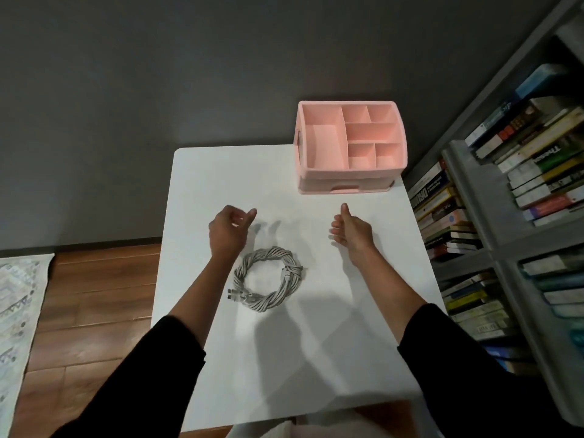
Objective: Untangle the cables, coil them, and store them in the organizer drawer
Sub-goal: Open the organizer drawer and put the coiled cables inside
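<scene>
Head view: gray cables (268, 281) twisted into 1 tight ring, plugs poking out at its lower left, lying centre-low in the frame on the white table (221, 178).
Organizer (350, 181): pink, 6 open-top compartments, drawer (343, 188) pushed in, upper right of the table.
Left hand (232, 229): above the ring, fingers curled, thumb out, holding nothing.
Right hand (350, 230): fingers curled, thumb up, holding nothing.
Around: bookshelf (505, 191) along the right edge; rug (19, 311) at lower left.

Dim room overall. The white tabletop (221, 172) is the brightest area, crossed by soft, overlapping arm shadows. Wide-angle distortion bends the bookshelf (474, 200) at the right edge, and detail is slightly soft.
</scene>
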Motion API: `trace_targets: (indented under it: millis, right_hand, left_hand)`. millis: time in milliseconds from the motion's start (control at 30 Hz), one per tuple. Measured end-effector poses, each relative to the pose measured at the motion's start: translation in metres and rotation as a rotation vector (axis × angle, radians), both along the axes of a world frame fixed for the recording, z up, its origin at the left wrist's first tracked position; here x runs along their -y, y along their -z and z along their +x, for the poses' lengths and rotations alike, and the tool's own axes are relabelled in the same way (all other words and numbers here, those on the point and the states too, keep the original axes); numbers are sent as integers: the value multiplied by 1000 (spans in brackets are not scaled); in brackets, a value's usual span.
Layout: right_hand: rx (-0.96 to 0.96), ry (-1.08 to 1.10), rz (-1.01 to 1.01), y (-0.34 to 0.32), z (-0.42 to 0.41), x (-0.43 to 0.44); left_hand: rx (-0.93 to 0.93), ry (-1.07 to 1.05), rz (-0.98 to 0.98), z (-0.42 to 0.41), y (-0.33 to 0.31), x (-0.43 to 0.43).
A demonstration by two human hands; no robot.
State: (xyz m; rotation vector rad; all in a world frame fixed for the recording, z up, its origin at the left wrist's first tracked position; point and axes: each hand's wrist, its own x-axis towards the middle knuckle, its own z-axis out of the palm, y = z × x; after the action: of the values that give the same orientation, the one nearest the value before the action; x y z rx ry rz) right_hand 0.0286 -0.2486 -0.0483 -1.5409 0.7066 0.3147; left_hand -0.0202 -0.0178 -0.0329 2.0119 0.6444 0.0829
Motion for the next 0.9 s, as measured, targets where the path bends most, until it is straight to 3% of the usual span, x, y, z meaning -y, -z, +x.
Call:
trace_targets:
  millis: [200,400,600,900]
  right_hand:
    - [-50,76,289,8,38,22]
    - [-58,112,344,16,68,33]
    - [-19,146,481,13,89,30]
    - [-17,245,617,24,100,22]
  left_hand:
    - [227,334,161,80,-25,46]
    - [271,556,498,131,-29,88]
    - [292,595,734,148,-19,89]
    - [291,575,745,152,-10,86]
